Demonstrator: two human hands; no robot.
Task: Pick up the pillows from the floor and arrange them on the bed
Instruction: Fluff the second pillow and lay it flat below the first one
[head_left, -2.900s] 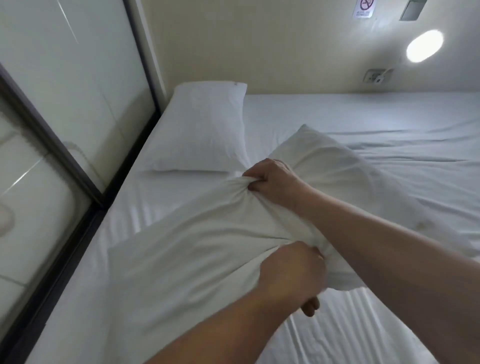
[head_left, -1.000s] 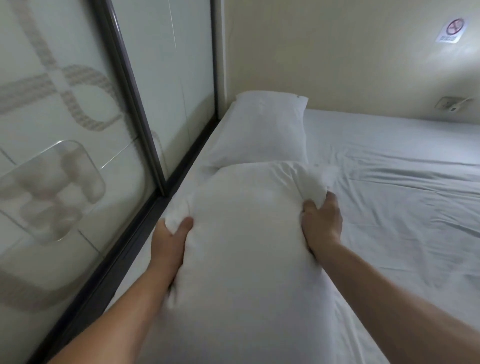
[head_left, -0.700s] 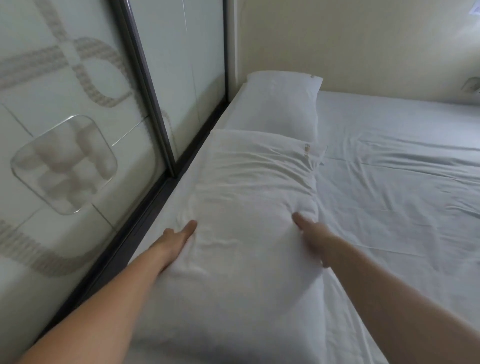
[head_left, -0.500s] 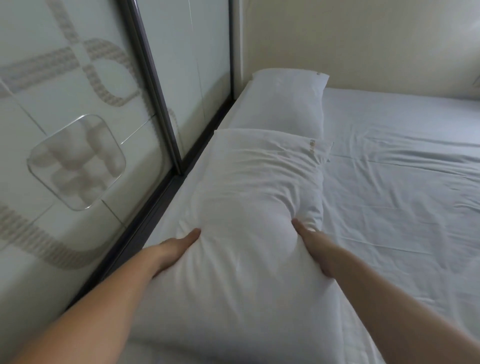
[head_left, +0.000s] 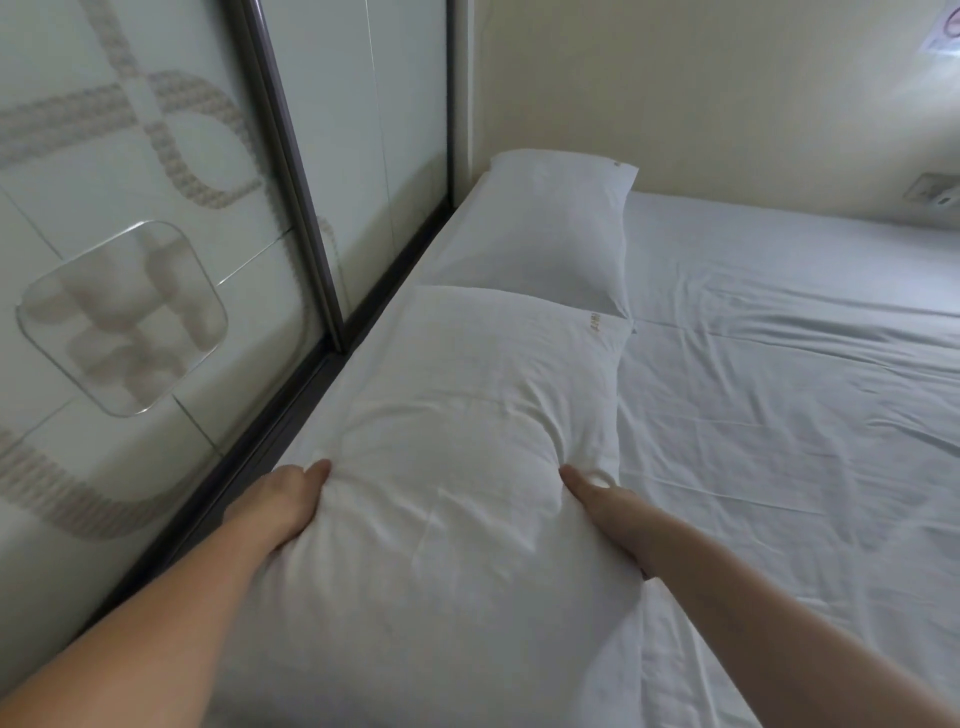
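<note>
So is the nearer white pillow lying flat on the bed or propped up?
Flat. The nearer white pillow lies lengthwise on the white sheeted bed, both hands pressing its sides.

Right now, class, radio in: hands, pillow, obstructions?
Left hand and right hand pressing near pillow sides. It lies on bed, touching far pillow. Nothing in the way.

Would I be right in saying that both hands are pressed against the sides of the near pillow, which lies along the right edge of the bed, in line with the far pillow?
Not quite: the head view shows the near pillow along the bed's left edge, beside the glass panel. Otherwise correct: the left hand and right hand press its sides, in line with the far pillow.
</note>
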